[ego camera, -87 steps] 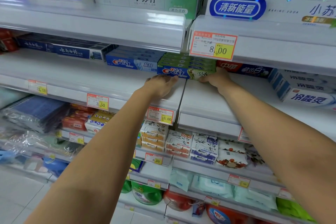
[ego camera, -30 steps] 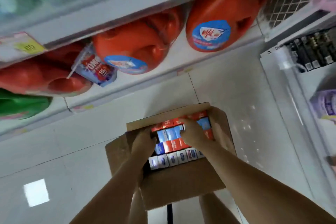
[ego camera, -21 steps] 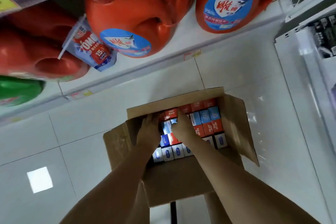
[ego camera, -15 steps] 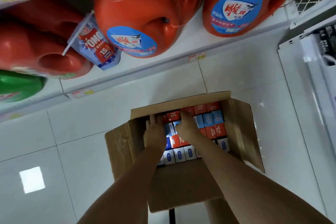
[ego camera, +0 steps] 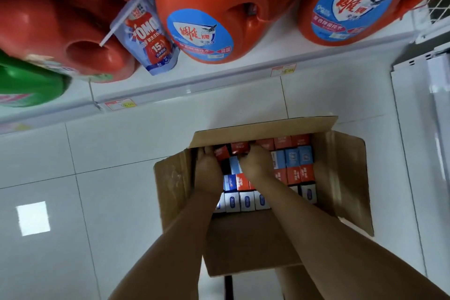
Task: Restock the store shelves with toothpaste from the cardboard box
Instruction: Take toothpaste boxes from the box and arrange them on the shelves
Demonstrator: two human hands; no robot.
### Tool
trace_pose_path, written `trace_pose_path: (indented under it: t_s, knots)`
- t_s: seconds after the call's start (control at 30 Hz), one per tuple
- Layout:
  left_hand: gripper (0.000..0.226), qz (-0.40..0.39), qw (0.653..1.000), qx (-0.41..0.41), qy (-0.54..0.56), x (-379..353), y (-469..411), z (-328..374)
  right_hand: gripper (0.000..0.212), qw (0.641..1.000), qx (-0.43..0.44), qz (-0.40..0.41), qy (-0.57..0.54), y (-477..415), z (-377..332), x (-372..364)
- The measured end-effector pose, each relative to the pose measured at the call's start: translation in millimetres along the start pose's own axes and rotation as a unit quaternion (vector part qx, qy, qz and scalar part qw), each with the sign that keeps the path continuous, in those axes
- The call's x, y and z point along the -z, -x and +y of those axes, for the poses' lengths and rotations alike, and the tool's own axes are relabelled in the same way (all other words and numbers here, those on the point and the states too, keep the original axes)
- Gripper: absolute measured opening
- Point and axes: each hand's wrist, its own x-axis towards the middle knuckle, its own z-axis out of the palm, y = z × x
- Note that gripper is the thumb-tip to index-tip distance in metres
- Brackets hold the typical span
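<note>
Down low, looking straight into the cardboard box [ego camera: 243, 246]. Its flaps are open and it sits over white floor tile [ego camera: 121, 153], just in front of the bottom shelf [ego camera: 219, 80]. What the box rests on is hidden.

Toothpaste cartons [ego camera: 293, 165] are packed on end in tight rows: red at the far wall, blue-and-red in the middle, white nearest the person. The end faces point up, so each carton can be picked singly.

Both hands are in the far-left corner of the box.
- Left hand [ego camera: 209, 170]: fingers [ego camera: 206, 151] curled down beside the box wall, pinching a tilted red carton [ego camera: 222, 151] that stands out of line with its row.
- Right hand [ego camera: 255, 165]: fingers hooked over the far edge of a second red carton [ego camera: 239, 147] just beside the first. The fingertips are hidden behind the knuckles.

A dark gap shows between the hands. It is likely a spot already emptied, which leaves room to get a grip.

Judgement: this is the picking step. The cartons are loosened but not yet lifted clear. With packing this tight, a straight upward pull seems wise, or the neighbours may drag along.

The bottom shelf carries orange detergent jugs [ego camera: 219, 7], a green jug [ego camera: 29, 80] and an OMO pouch [ego camera: 148, 39]. Price tags [ego camera: 120, 105] sit on the shelf lip.
</note>
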Motion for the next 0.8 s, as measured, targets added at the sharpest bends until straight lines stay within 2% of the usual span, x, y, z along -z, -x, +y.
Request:
trace_pose_path:
  t_s: [0.07, 0.13, 0.2, 0.37, 0.53, 0.67, 0.8]
  knots:
    - [0.027, -0.092, 0.988, -0.069, -0.104, 14, 1, -4, 0.023, 1.000, -0.017, -0.012, -0.004, 1, -4, -1]
    - [0.030, -0.135, 0.980, -0.051, -0.139, 38, 7, -4, 0.034, 0.999, -0.031, -0.013, -0.015, 1, -7, 0]
    - [0.028, -0.137, 0.986, -0.017, -0.098, 65, 22, -2, 0.039, 0.999, -0.041, -0.015, -0.018, 0, -10, 1]
    - [0.026, -0.111, 0.992, -0.065, -0.018, 122, 60, -25, 0.048, 0.997, -0.057, -0.029, 0.036, -2, -20, -2]
    - [0.030, -0.072, 0.990, -0.112, 0.051, 144, 76, -52, 0.048, 0.992, -0.103, 0.010, 0.064, -3, -29, -7]
    - [0.032, -0.017, 0.985, -0.044, 0.167, 163, 87, -49, 0.038, 0.995, -0.093, 0.041, 0.014, 8, -32, -3]
    - [0.029, -0.007, 0.947, 0.045, 0.318, 194, 95, -37, 0.046, 0.996, -0.045, 0.057, -0.045, 41, -39, 16]
